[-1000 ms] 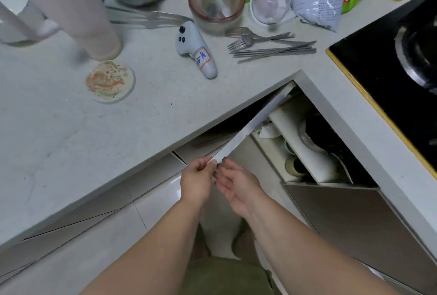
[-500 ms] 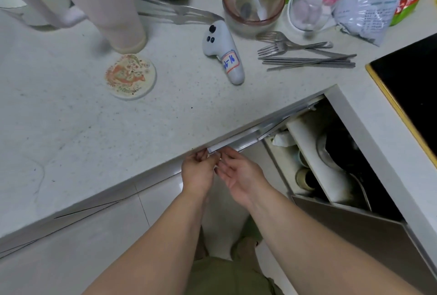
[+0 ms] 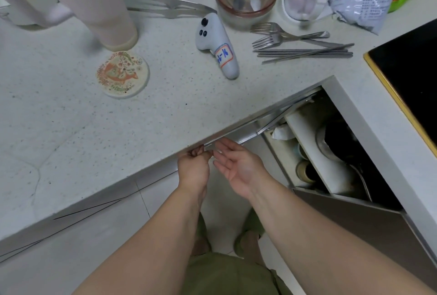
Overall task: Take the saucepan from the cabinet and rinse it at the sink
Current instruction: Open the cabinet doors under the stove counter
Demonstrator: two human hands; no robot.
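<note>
**Both hands at the cabinet door edge**

The speckled worktop overhangs an open cabinet holding a dark saucepan, half hidden by a shelf. The left hand pinches the door edge; the right hand is spread, empty.

The thin grey metal-edged cabinet door, swung well out a second ago, now lies nearly flush under the speckled white countertop. The left hand follows its end inward, while the right hand now spreads open-palmed beside it.
</note>
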